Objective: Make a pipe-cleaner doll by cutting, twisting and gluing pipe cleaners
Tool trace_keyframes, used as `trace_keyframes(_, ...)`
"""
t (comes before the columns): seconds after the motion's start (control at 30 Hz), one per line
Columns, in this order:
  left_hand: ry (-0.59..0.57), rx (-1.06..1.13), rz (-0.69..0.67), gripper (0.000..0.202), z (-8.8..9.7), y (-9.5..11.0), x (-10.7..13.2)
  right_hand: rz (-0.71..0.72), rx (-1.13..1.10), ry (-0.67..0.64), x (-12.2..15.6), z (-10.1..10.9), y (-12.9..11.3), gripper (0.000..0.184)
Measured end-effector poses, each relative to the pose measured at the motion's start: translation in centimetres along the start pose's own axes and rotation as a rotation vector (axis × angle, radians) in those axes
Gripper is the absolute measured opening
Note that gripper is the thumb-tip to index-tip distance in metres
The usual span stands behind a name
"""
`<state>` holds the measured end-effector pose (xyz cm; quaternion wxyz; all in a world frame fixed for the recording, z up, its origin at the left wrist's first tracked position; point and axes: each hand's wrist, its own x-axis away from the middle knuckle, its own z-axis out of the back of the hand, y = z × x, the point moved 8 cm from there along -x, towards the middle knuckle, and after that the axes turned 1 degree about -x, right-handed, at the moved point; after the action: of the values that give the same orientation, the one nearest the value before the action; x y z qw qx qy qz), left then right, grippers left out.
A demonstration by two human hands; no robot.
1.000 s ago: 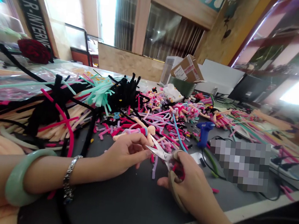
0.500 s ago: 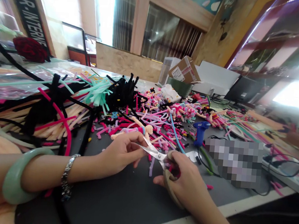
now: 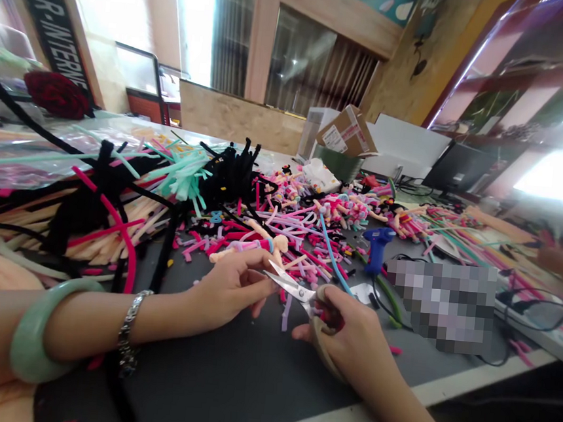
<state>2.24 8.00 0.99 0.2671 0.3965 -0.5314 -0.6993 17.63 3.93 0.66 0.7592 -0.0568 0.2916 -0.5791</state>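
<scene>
Scissors [image 3: 290, 287]: bare steel blades, parted, tan plastic loops, near the worktop [image 3: 227, 377] front edge, middle. Right hand [image 3: 355, 341] grip closed through the loops. Left hand [image 3: 228, 292] grip pinched tight at the blade tips, can't tell on what. Fuzzy lilac pipe-cleaner stub [image 3: 285, 314] just under the blades. Behind: pile of fuzzy pink, black, mint stems [image 3: 280, 227].

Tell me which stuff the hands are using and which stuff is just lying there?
In use:
scissors, blades open, in the right hand
left hand, fingers pinched by the blade tips; what they pinch is too small to tell

Lying about:
blue glue gun
black stem bundle
mint stems
cardboard box
</scene>
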Motion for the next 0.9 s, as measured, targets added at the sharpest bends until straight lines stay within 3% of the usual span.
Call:
trace_keyframes(0.27, -0.063, 0.048, 0.087, 0.016, -0.42, -0.68, -0.05, -0.056, 0.046, -0.013, 0.27, -0.18, 0.57, 0.034)
trace_keyframes(0.57, -0.048, 0.045, 0.037, 0.009, -0.28, -0.57, -0.05, -0.082, 0.068, -0.043, 0.14, -0.3, 0.35, 0.036)
trace_keyframes(0.9, -0.004, 0.051, 0.075, 0.013, -0.04, -0.42, -0.16, -0.078, 0.016, 0.002, 0.04, -0.17, 0.57, 0.029)
